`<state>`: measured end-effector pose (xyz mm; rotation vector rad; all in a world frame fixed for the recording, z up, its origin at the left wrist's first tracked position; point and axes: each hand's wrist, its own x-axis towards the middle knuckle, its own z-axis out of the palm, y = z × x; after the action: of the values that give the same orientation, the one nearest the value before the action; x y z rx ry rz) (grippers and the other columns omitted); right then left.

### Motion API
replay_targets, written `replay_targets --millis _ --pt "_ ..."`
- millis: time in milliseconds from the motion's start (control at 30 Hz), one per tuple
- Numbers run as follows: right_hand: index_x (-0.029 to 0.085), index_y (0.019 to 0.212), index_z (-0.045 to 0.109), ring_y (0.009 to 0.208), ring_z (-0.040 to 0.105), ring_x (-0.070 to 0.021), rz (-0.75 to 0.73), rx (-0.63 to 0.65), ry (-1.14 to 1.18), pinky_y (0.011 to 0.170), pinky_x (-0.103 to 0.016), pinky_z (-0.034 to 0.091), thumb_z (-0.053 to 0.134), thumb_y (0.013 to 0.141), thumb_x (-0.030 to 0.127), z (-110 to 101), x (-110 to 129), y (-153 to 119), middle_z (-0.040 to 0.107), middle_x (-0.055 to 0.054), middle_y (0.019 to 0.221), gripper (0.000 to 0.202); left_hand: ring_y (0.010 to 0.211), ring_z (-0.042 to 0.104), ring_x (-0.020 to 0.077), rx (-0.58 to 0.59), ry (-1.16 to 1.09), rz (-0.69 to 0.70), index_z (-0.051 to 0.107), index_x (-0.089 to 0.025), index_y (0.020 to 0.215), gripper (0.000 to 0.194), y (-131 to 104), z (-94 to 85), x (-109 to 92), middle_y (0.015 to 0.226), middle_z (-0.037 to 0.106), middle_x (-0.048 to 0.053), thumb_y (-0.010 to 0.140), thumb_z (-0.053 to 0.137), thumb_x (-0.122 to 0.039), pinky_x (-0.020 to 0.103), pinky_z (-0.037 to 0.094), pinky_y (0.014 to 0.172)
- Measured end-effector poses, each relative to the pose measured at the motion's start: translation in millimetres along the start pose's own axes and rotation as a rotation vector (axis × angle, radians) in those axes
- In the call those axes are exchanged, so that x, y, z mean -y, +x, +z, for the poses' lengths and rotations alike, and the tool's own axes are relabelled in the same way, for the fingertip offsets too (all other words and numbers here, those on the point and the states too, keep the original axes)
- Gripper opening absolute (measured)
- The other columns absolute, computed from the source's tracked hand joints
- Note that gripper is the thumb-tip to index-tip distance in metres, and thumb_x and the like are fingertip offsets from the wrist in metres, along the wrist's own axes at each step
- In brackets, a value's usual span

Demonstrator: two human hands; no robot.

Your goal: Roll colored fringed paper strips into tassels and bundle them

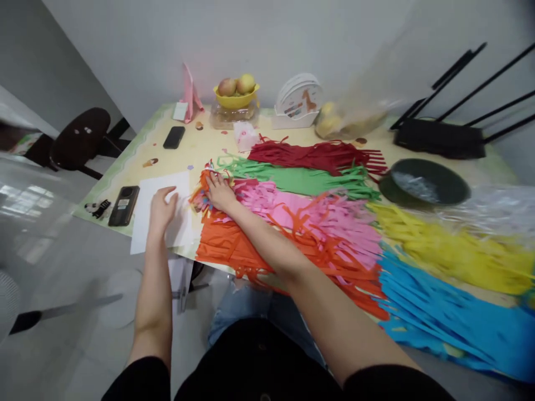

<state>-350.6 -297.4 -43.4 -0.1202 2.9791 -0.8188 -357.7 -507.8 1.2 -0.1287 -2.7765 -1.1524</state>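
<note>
Fringes (pixel 301 179) look like matt paper. Sheet (pixel 179 223): smooth, matt paper. Fruit bag (pixel 359 114): thin clear plastic. Bowl (pixel 236 102): smooth plastic.

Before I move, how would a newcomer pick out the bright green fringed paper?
On the pale yellow patterned table, start at the dark red fringed paper towards the back. Coming forward, the bright green fringed paper lies next, just before the pink fringed paper. Its green colour sets it apart from both neighbours.

Fringed strips (pixel 288 210) are coloured red, green, pink, orange, yellow and blue; the pale-yellow desk (pixel 165 167) is bordered in green, and a white plate (pixel 291 104) is giraffe-printed
</note>
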Motion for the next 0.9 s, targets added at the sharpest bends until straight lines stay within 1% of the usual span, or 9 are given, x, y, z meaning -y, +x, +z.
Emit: replay_targets --millis 100,167,200,300,400,500,600,733,900 --pt "0.001 0.161 0.026 0.158 0.013 -0.0427 0.011 0.036 -0.031 0.125 -0.060 0.020 0.039 0.100 0.024 -2 3 -3 0.013 -0.020 0.171 0.067 0.120 0.062 0.0279 -0.221 0.047 -0.112 0.070 -0.018 0.110 0.031 -61 -56.8 53 0.123 0.070 0.012 0.088 0.055 -0.034 0.039 0.049 0.103" --pt "0.000 0.159 0.029 0.156 0.018 -0.0431 0.002 0.068 -0.042 0.124 -0.060 0.024 0.044 0.098 0.023 -8 3 -2 0.017 -0.023 0.169 0.068 0.115 0.064 0.0266 -0.358 0.097 -0.245 0.065 -0.016 0.115 0.035 -108 -78.6 92 0.120 0.068 0.013 0.093 0.045 -0.035 0.038 0.052 0.098" --pt "0.000 0.159 0.030 0.156 0.020 -0.0430 -0.011 0.074 -0.047 0.123 -0.060 0.025 0.046 0.097 0.025 -12 2 -1 0.016 -0.024 0.170 0.069 0.115 0.063 0.0263 -0.413 0.131 -0.322 0.062 -0.015 0.119 0.037 -132 -83.2 111 0.122 0.066 0.015 0.096 0.040 -0.034 0.038 0.052 0.097" --pt "0.006 0.161 0.029 0.154 0.024 -0.0449 -0.099 -0.017 -0.078 0.123 -0.065 0.022 0.051 0.097 0.040 -27 0 -4 0.013 -0.023 0.170 0.075 0.121 0.059 0.0291 -0.455 0.255 -0.559 0.057 -0.011 0.124 0.035 -196 -72.7 163 0.127 0.061 0.019 0.098 0.041 -0.029 0.044 0.049 0.103" --pt "0.014 0.161 0.029 0.156 0.019 -0.0447 -0.216 -0.233 -0.113 0.122 -0.071 0.017 0.044 0.099 0.051 -43 7 -30 0.017 -0.019 0.171 0.074 0.124 0.057 0.0308 -0.315 0.362 -0.727 0.059 -0.012 0.124 0.037 -237 -38.6 202 0.130 0.060 0.017 0.094 0.062 -0.033 0.051 0.046 0.107" --pt "0.024 0.160 0.032 0.158 0.015 -0.0373 -0.349 -0.403 -0.044 0.126 -0.066 0.016 0.037 0.102 0.055 -56 24 -83 0.020 -0.011 0.171 0.066 0.124 0.058 0.0288 -0.165 0.446 -0.825 0.059 -0.016 0.132 0.045 -254 -5.0 228 0.137 0.058 0.013 0.094 0.066 -0.039 0.053 0.050 0.104" --pt "0.028 0.156 0.038 0.156 0.024 -0.0344 -0.443 -0.468 0.054 0.125 -0.063 0.021 0.040 0.102 0.054 -56 39 -149 0.029 -0.010 0.168 0.060 0.121 0.061 0.0278 -0.094 0.513 -0.897 0.059 -0.016 0.132 0.043 -258 11.8 243 0.136 0.059 0.013 0.096 0.065 -0.039 0.052 0.053 0.101" --pt "0.025 0.152 0.043 0.151 0.035 -0.0331 -0.427 -0.544 0.101 0.122 -0.062 0.029 0.046 0.102 0.046 -35 41 -211 0.040 -0.013 0.161 0.054 0.121 0.060 0.0279 -0.127 0.546 -0.919 0.058 -0.017 0.133 0.043 -262 14.3 250 0.138 0.058 0.013 0.096 0.065 -0.038 0.052 0.053 0.101" --pt "0.020 0.141 0.053 0.143 0.047 -0.0316 -0.396 -0.588 0.155 0.118 -0.057 0.037 0.054 0.100 0.038 -3 38 -244 0.053 -0.018 0.151 0.045 0.116 0.063 0.0262 -0.213 0.403 -0.909 0.059 -0.016 0.132 0.041 -268 8.3 247 0.134 0.060 0.012 0.096 0.064 -0.038 0.049 0.056 0.097"
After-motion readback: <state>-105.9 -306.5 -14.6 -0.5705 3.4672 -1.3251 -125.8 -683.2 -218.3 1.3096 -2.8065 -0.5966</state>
